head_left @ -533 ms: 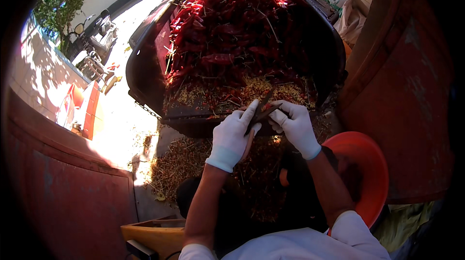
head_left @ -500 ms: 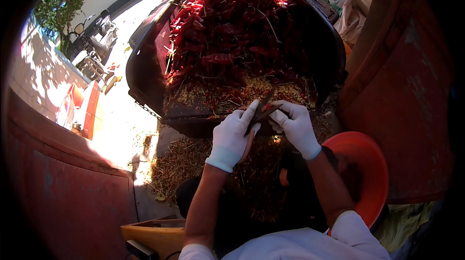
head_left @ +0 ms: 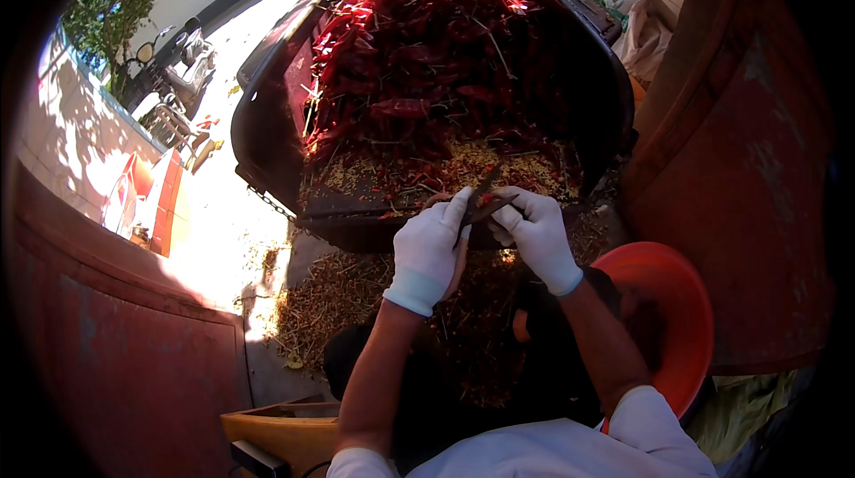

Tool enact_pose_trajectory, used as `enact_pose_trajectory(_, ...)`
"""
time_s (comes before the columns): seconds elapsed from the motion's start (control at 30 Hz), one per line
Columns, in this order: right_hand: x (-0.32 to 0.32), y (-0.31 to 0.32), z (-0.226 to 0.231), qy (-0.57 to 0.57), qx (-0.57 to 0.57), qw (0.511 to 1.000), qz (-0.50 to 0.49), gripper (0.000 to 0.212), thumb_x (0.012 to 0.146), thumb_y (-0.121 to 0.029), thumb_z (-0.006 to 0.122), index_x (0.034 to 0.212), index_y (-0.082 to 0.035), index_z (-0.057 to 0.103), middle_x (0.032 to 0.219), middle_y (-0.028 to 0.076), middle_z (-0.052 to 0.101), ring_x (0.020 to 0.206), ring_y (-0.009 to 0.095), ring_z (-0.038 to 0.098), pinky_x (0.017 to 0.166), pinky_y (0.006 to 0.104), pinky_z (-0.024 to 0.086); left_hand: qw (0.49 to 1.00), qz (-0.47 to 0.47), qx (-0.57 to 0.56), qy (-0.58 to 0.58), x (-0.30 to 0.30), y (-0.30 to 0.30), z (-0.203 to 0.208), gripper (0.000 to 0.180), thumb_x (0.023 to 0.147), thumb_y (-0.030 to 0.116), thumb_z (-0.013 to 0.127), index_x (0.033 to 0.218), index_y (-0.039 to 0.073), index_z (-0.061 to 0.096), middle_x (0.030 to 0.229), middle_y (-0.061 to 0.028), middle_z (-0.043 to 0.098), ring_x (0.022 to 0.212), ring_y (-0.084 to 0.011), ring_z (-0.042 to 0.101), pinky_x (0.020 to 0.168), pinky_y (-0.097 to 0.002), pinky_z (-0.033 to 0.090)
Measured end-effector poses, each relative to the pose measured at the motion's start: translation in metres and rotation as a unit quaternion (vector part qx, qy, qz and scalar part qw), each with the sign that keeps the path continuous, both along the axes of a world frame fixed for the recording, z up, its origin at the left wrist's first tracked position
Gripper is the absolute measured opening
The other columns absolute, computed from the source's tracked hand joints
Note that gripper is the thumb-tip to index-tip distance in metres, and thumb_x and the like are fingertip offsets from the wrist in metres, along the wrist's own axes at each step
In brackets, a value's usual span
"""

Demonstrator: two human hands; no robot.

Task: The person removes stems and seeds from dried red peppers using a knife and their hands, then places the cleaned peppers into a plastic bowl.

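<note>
My left hand (head_left: pixel 429 245), in a white glove with a pale blue cuff, is closed around a pair of scissors (head_left: pixel 484 184). Their dark blades stand apart and point up and to the right, and a tan handle shows below the fingers. My right hand (head_left: pixel 540 236), gloved the same way, is pinched close to the blades. A small bit of red chili (head_left: pixel 487 199) shows between the blades at its fingertips; most of it is hidden. Just beyond both hands lies a large heap of dried red chilies (head_left: pixel 419 68) in a dark metal cart (head_left: pixel 343 221).
Yellow seeds (head_left: pixel 472 159) are strewn over the cart's near end. Cut stems (head_left: pixel 325 295) litter the ground below. An orange-red basin (head_left: pixel 690 300) stands at my right. A wooden stool-like piece (head_left: pixel 267 429) is at lower left, with red metal panels (head_left: pixel 134 353) on both sides.
The right hand has shifted slightly left and its fingers have curled closer to the blades. The left hand has turned a little, still gripping the scissors.
</note>
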State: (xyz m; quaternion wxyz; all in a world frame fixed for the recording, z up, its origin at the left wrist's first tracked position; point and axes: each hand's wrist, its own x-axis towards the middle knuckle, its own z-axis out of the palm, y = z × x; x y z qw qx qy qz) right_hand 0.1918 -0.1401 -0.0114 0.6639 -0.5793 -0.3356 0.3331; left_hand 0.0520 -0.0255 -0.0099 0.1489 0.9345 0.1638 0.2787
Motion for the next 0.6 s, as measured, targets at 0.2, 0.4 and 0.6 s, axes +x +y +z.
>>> enact_pose_trajectory(0.2,-0.005,0.001,0.008,0.018,0.006,0.999,-0.034,0.020,0.099,-0.016,0.059,0.102,0.001,0.070,0.075,-0.002,0.062,0.066,0.003,0.054,0.057,0.0216,0.044,0.999,0.006,-0.027,-0.019,0.002,-0.004,-0.004,0.043,0.084,0.006,0.066,0.127,0.007,0.061,0.092,-0.0155,0.068,0.077,-0.0343,0.067,0.067,-0.0397,0.053)
enact_pose_trajectory(0.4,0.006,0.005,-0.007,-0.479,0.022,0.841,-0.250,0.018,0.090,-0.014,0.067,0.101,-0.001,0.071,0.080,0.012,0.070,0.068,0.025,0.067,0.059,0.0304,0.050,0.995,-0.012,-0.093,-0.039,0.005,-0.011,-0.004,0.025,0.085,0.009,0.070,0.110,0.006,0.067,0.080,-0.0154,0.068,0.071,-0.0336,0.068,0.061,-0.0387,0.052)
enact_pose_trajectory(0.6,0.030,-0.001,0.005,-0.184,-0.091,0.950,-0.233,0.025,0.090,-0.018,0.067,0.108,-0.002,0.073,0.070,0.009,0.067,0.064,0.018,0.065,0.059,0.0297,0.048,0.980,0.193,-0.040,0.032,-0.010,0.030,-0.002,0.039,0.088,0.036,0.071,0.118,0.011,0.066,0.080,-0.0137,0.071,0.074,-0.0338,0.069,0.067,-0.0427,0.053)
